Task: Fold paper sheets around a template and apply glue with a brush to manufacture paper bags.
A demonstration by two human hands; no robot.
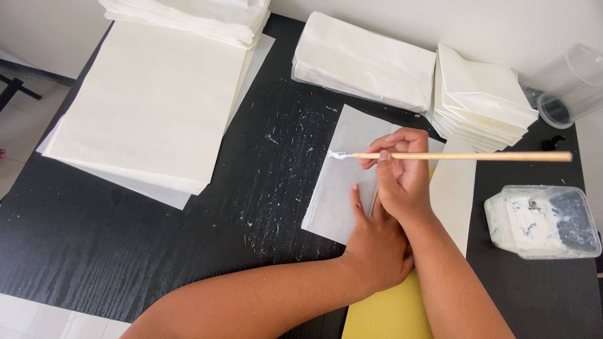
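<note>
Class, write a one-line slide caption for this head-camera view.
Right hand draws a pasty wooden stick across a paper sheet pinned by the left hand.

Matt black wood-grain table [188, 251] flecked with dried white paste, thin translucent white paper sheet [342, 182], smooth pale wooden brush handle [465, 156] with wet glossy bristle tip, stacks of matt cream paper [151, 100], clear plastic tub [543, 220] smeared with white paste, clear glossy plastic jar [575, 81]

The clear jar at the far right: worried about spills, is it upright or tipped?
Tipped: the clear jar lies on its side, mouth facing the camera.
</note>
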